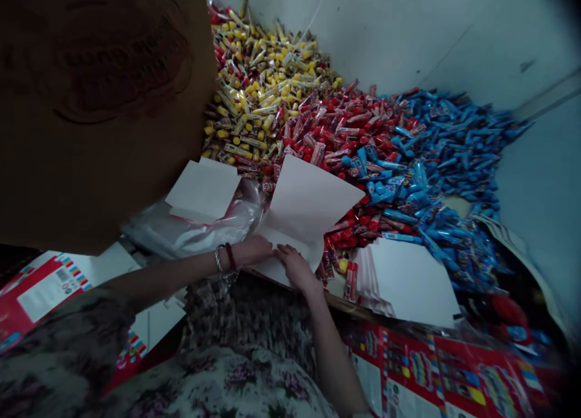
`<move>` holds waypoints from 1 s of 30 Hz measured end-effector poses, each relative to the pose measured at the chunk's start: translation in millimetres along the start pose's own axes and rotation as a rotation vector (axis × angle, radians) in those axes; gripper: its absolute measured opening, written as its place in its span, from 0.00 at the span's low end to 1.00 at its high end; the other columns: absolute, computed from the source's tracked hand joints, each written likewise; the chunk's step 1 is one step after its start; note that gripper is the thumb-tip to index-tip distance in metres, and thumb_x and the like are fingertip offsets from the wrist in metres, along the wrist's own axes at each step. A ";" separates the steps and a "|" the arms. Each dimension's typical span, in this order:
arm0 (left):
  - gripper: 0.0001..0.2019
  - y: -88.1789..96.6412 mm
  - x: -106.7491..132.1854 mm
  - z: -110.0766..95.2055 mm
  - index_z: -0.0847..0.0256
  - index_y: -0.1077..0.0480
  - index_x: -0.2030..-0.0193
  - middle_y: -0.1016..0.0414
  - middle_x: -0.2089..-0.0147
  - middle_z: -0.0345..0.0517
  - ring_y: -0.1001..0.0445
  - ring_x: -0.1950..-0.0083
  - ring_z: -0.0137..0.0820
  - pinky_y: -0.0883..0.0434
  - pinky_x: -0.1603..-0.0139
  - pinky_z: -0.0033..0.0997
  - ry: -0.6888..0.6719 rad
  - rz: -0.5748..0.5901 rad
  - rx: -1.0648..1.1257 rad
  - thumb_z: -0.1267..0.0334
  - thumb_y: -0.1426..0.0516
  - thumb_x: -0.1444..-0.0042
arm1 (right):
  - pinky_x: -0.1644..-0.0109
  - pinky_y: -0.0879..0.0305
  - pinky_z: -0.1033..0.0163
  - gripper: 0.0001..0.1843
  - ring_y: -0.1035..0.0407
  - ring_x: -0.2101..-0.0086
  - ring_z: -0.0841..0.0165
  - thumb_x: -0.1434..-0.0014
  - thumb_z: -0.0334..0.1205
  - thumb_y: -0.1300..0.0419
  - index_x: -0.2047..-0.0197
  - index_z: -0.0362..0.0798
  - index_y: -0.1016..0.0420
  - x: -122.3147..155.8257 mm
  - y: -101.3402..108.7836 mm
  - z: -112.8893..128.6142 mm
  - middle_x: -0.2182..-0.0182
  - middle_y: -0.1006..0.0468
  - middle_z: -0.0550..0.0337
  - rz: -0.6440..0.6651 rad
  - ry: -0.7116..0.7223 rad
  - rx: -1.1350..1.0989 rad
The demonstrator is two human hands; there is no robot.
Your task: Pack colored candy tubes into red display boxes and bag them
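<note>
Both of my hands grip the near edge of a white cardboard sheet that is partly folded and tilted up. My left hand, with bracelets on the wrist, pinches its lower left edge. My right hand pinches the same edge just beside it, fingers closed on the card. Behind the sheet lies a big heap of wrapped candy tubes: yellow ones, red ones and blue ones.
A stack of flat white cards lies to the right. Another white card rests on a clear plastic bag at left. A brown cardboard flap fills the upper left. Red printed cartons lie in front.
</note>
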State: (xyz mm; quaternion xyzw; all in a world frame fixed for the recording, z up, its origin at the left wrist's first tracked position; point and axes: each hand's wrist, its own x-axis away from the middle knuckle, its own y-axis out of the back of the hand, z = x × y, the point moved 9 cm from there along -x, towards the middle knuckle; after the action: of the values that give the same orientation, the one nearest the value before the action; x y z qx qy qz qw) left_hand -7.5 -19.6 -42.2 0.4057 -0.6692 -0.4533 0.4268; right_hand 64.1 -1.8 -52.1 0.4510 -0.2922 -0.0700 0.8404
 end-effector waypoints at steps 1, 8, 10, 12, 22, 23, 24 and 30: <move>0.09 1.2 -0.4 3.1 0.66 0.24 0.64 0.25 0.68 0.50 0.29 0.68 0.32 0.37 0.67 0.29 -0.039 0.018 -0.007 0.74 0.47 0.42 | 0.35 0.50 0.47 0.38 0.54 0.35 0.62 0.47 0.16 0.58 0.36 0.52 0.40 0.5 -0.8 -0.7 0.34 0.46 0.59 0.004 0.002 -0.015; 0.21 2.7 6.9 12.3 0.61 0.27 0.51 0.24 0.63 0.45 0.29 0.68 0.28 0.40 0.70 0.26 -0.127 0.084 -0.070 0.82 0.48 0.48 | 0.35 0.52 0.45 0.38 0.56 0.35 0.61 0.46 0.16 0.59 0.36 0.52 0.41 1.2 -1.9 -3.1 0.34 0.46 0.60 0.003 -0.014 -0.077; 0.18 -2.4 4.9 8.2 0.62 0.28 0.50 0.26 0.62 0.48 0.29 0.68 0.31 0.41 0.71 0.28 -0.119 0.061 -0.108 0.79 0.48 0.45 | 0.36 0.50 0.44 0.36 0.55 0.35 0.61 0.44 0.18 0.58 0.36 0.54 0.40 -0.5 0.6 -3.0 0.34 0.45 0.59 -0.001 -0.015 -0.067; 0.12 -9.2 0.9 1.4 0.64 0.26 0.55 0.26 0.62 0.51 0.29 0.67 0.33 0.40 0.70 0.30 -0.131 0.041 -0.136 0.75 0.47 0.43 | 0.37 0.49 0.43 0.33 0.53 0.36 0.61 0.42 0.20 0.56 0.37 0.54 0.39 -1.5 2.7 -2.1 0.35 0.45 0.58 -0.004 -0.017 -0.053; 0.04 -22.7 6.6 -12.1 0.67 0.25 0.67 0.27 0.60 0.56 0.28 0.58 0.39 0.34 0.60 0.36 -0.084 0.026 -0.131 0.68 0.41 0.46 | 0.34 0.64 0.37 0.27 0.63 0.33 0.55 0.33 0.38 0.56 0.32 0.47 0.50 7.9 -12.9 7.8 0.32 0.56 0.56 0.027 -0.060 0.100; 0.05 -22.5 8.1 -11.0 0.67 0.25 0.67 0.28 0.58 0.57 0.29 0.56 0.40 0.33 0.59 0.37 -0.062 0.024 -0.117 0.66 0.40 0.46 | 0.34 0.63 0.38 0.28 0.63 0.33 0.55 0.33 0.41 0.55 0.32 0.47 0.50 7.9 -13.8 8.5 0.32 0.55 0.55 0.024 -0.048 0.099; 0.07 -21.5 9.2 -10.3 0.67 0.25 0.67 0.28 0.57 0.59 0.29 0.54 0.42 0.33 0.59 0.37 -0.042 0.022 -0.101 0.64 0.39 0.47 | 0.34 0.63 0.38 0.28 0.63 0.33 0.55 0.33 0.42 0.54 0.32 0.47 0.50 7.7 -14.4 8.2 0.32 0.55 0.55 0.021 -0.040 0.098; 0.12 25.8 30.8 -8.6 0.60 0.24 0.62 0.25 0.56 0.48 0.27 0.57 0.31 0.32 0.56 0.28 0.006 -0.079 0.144 0.59 0.47 0.38 | 0.36 0.62 0.33 0.23 0.55 0.35 0.54 0.34 0.37 0.52 0.36 0.50 0.40 8.7 -4.6 5.1 0.35 0.44 0.54 -0.125 0.010 0.071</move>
State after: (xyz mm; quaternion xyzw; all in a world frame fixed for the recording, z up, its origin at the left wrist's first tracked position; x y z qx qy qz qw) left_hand -12.8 -43.7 -9.4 0.4627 -0.6823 -0.4193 0.3802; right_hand 69.1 -11.4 -49.9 0.4983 -0.2615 -0.1097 0.8193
